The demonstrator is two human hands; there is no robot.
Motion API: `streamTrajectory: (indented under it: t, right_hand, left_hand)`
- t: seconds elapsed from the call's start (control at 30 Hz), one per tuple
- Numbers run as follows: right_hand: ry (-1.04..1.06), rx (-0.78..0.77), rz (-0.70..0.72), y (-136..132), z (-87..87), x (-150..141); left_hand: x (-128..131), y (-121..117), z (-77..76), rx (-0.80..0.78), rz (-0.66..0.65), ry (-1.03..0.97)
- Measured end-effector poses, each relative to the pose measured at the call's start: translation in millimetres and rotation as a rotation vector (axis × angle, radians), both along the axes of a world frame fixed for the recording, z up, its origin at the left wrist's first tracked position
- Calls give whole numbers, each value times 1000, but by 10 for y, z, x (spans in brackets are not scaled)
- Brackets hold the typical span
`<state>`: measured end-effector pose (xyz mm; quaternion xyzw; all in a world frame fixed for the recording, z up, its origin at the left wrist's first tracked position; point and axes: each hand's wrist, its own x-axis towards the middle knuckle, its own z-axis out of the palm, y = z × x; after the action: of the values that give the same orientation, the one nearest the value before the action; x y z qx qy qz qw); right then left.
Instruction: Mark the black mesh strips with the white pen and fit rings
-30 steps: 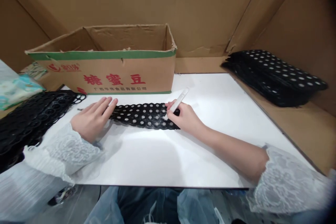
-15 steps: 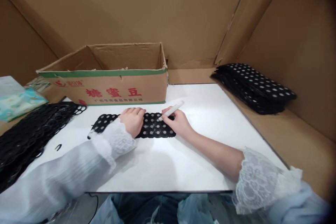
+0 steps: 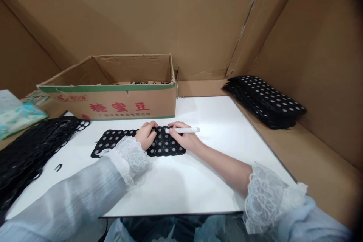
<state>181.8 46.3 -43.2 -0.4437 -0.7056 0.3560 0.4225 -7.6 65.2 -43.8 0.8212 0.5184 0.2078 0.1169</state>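
Observation:
A black sheet with rows of round white dots (image 3: 167,147) lies flat on the white board in front of me. My left hand (image 3: 146,135) is at its middle, fingers curled and thumb bent, gripping the sheet. My right hand (image 3: 184,136) pinches a white pen-shaped tool (image 3: 188,130), held nearly level with its tip over the sheet's upper edge, close to my left thumb. Whether the tip touches the sheet is too small to tell.
An open cardboard box (image 3: 113,104) with dotted pieces inside stands behind the sheet. Black ring-patterned sheets (image 3: 28,147) are heaped at left, beside a tissue pack (image 3: 19,115). A small black scrap (image 3: 58,167) lies on the white board (image 3: 210,185). More dotted sheets (image 3: 266,98) are stacked at right.
The white tool has swung from a slant to nearly level, and its tip is closer to my left hand. My left hand has shifted slightly right and its fingers are more curled. The view has tilted up slightly.

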Motion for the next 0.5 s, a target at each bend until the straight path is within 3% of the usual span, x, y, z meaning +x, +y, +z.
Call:
streamTrajectory:
  t: [0.27,0.5]
  right_hand:
    - [-84,35,12,88,8,-39]
    - [56,-101,80,65,53,-24]
  left_hand:
    - [-19,70,-11,-157,-48,-146]
    - [24,24,31,-178,-58,-151]
